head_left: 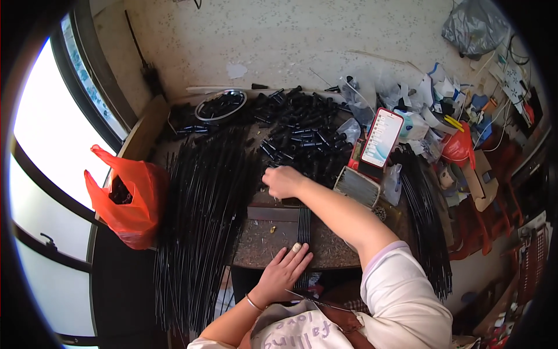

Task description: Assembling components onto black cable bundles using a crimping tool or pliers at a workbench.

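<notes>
A cluttered brown worktable (261, 244) by a window carries black rods (200, 209) running near-to-far, ends cut off below. The right hand (283, 181), curled, reaches into black caps (302, 131) (its grip apparently hidden). The left hand (285, 270) presses flat on a short rod bundle (303, 224).

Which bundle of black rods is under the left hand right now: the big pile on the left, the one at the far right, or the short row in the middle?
The short row in the middle: the left hand presses flat on its near end.
</notes>
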